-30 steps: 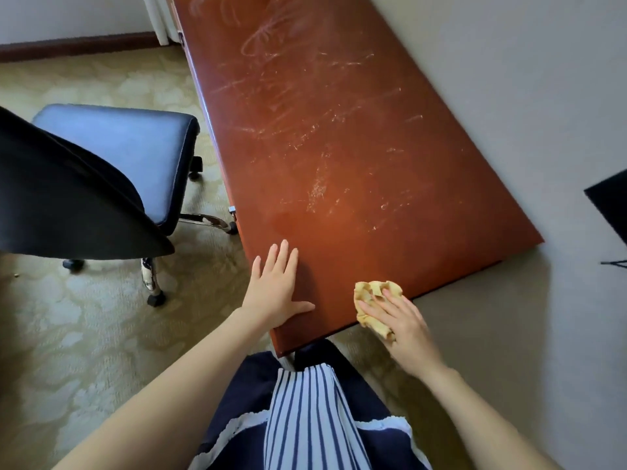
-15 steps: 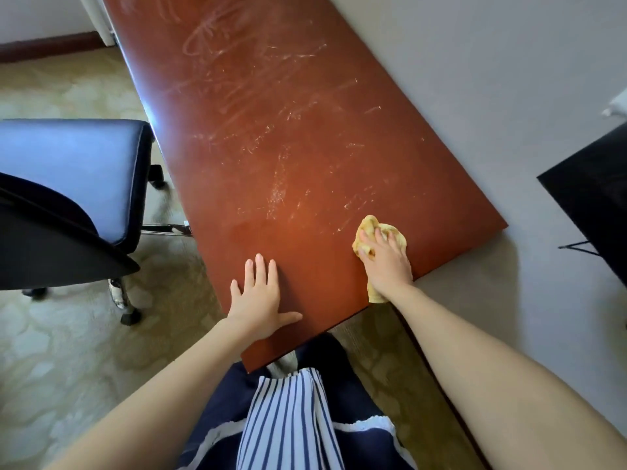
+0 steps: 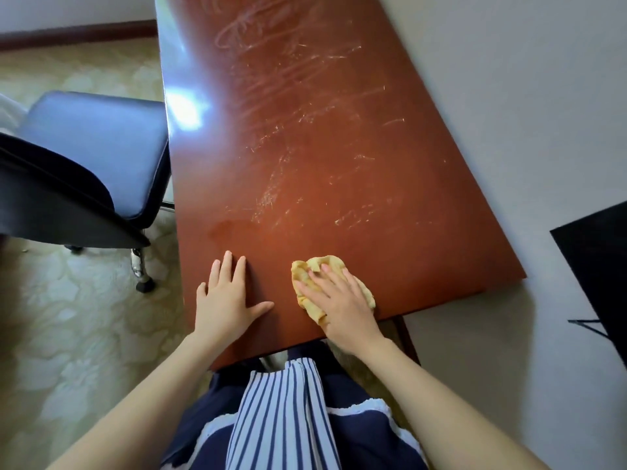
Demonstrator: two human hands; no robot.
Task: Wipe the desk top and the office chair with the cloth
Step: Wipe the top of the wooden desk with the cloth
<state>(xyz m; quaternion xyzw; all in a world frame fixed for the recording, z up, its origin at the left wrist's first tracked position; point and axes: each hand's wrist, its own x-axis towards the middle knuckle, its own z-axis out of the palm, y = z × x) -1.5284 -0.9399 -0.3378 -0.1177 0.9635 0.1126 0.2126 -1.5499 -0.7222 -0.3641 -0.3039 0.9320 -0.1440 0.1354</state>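
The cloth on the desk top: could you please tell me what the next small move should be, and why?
Probably slide the cloth forward, away from the near edge, into the pale streaks. The right hand presses it flat at the near end of the desk top, the left hand rests flat beside it, and those streaks look unwiped.

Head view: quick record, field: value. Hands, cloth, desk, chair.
left hand: flat on the desk top by its near edge, holds nothing
right hand: flat, pressing the cloth onto the desk top
cloth: yellow, crumpled, at the near edge
desk top: reddish brown, pale streaks over middle and far part
office chair: dark, left of the desk top, no hand on it
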